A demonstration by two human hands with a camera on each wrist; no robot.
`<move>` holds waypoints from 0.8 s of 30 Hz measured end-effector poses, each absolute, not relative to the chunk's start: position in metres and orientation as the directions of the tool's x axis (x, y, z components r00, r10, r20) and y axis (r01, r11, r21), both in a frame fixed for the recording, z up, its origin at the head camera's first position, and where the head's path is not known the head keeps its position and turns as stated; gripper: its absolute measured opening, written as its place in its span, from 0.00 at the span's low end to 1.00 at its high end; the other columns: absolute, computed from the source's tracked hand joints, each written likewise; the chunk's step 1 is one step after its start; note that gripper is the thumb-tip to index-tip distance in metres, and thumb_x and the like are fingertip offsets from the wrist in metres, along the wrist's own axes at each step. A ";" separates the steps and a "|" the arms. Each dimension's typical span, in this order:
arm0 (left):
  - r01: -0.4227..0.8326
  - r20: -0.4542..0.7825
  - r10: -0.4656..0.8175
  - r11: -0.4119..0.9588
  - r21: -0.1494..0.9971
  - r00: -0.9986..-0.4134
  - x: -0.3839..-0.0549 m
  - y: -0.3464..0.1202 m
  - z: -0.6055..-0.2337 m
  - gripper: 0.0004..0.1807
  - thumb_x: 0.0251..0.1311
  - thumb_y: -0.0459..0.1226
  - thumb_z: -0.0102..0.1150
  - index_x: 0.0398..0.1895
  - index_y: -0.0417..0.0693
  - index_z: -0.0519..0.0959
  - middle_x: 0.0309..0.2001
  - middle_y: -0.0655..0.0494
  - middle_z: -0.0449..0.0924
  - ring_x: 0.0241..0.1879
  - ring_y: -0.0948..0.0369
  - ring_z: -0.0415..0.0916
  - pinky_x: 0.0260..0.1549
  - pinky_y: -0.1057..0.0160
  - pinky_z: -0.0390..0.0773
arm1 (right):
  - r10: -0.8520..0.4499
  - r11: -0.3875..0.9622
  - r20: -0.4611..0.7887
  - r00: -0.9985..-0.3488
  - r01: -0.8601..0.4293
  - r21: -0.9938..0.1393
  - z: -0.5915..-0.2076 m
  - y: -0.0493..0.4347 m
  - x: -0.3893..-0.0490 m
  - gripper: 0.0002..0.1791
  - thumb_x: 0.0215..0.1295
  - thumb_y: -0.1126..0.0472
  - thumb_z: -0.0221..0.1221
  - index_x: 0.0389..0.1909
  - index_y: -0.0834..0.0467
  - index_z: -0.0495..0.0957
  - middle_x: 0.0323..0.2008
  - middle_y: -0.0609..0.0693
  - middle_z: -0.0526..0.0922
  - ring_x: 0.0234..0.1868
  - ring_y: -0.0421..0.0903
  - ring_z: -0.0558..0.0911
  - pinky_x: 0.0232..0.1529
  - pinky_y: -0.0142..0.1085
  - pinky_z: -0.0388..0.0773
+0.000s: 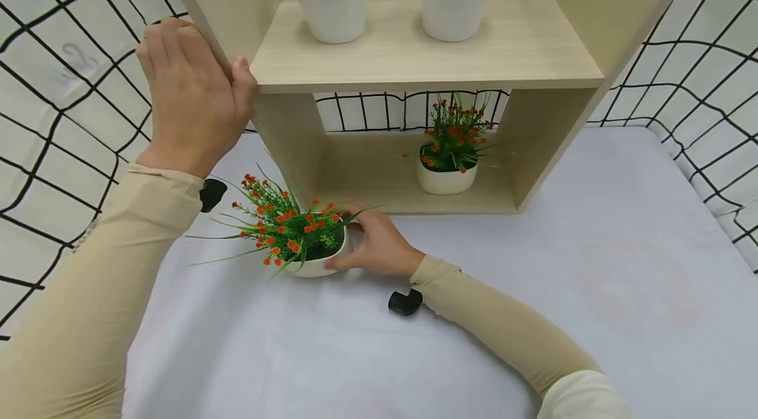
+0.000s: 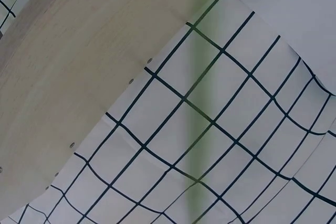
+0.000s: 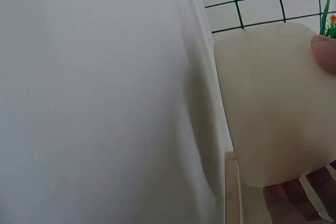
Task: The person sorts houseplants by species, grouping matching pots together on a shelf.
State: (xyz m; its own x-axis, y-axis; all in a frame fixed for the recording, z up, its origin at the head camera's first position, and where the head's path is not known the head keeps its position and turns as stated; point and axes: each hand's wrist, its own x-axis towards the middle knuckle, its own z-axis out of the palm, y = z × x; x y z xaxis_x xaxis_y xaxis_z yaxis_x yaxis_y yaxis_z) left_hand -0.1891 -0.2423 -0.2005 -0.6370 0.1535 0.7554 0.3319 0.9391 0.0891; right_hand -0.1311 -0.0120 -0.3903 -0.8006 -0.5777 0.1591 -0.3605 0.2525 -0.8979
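My right hand [image 1: 381, 241] grips a white oval pot [image 1: 320, 266] from its right side, thumb in front and fingers behind. Small orange-red flowers and green leaves [image 1: 284, 225] spill from it toward the left. In the right wrist view the pot's smooth wall [image 3: 273, 103] shows between thumb and fingers. Whether its base touches the cloth is unclear. My left hand [image 1: 195, 87] holds the left side panel of a pale wooden shelf [image 1: 432, 64], thumb at the front edge, fingertips hidden. The left wrist view shows the wooden panel [image 2: 94, 56] but no hand.
A similar flowering pot [image 1: 447, 181] stands on the shelf's lower level, right of its middle. Two taller white pots [image 1: 331, 1] stand on the level above. White cloth [image 1: 622, 241] covers the table, with black wire grid [image 1: 705, 44] around the sides and back.
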 end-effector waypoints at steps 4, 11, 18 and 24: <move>0.328 0.764 0.152 0.941 0.082 -0.628 -0.189 -0.245 -0.200 0.31 0.72 0.50 0.34 0.54 0.26 0.63 0.52 0.27 0.63 0.53 0.36 0.54 0.56 0.43 0.50 | -0.556 0.245 0.168 -0.814 -0.354 -0.902 -0.388 0.003 -0.134 0.41 0.44 0.58 0.80 0.63 0.56 0.76 0.60 0.49 0.80 0.65 0.46 0.79 0.68 0.35 0.76; 0.332 0.764 0.149 0.939 0.089 -0.628 -0.188 -0.244 -0.201 0.31 0.72 0.50 0.34 0.53 0.25 0.63 0.51 0.26 0.63 0.53 0.35 0.53 0.57 0.43 0.50 | -0.510 0.210 0.189 -0.839 -0.334 -0.919 -0.384 0.027 -0.141 0.45 0.44 0.63 0.80 0.67 0.55 0.74 0.64 0.50 0.77 0.69 0.48 0.77 0.70 0.41 0.75; 0.336 0.770 0.152 0.938 0.085 -0.620 -0.188 -0.249 -0.202 0.29 0.71 0.49 0.35 0.52 0.26 0.63 0.51 0.27 0.63 0.53 0.36 0.53 0.56 0.43 0.50 | -0.497 0.186 0.231 -0.836 -0.363 -0.913 -0.381 0.034 -0.157 0.42 0.45 0.65 0.79 0.66 0.59 0.76 0.63 0.54 0.81 0.67 0.51 0.79 0.70 0.44 0.75; 0.344 0.772 0.159 0.935 0.082 -0.616 -0.189 -0.245 -0.201 0.29 0.71 0.49 0.35 0.51 0.27 0.63 0.50 0.28 0.63 0.52 0.37 0.53 0.55 0.44 0.50 | -0.450 0.192 0.242 -0.860 -0.358 -0.914 -0.382 0.038 -0.170 0.40 0.44 0.67 0.79 0.63 0.61 0.77 0.63 0.57 0.79 0.67 0.54 0.79 0.69 0.44 0.76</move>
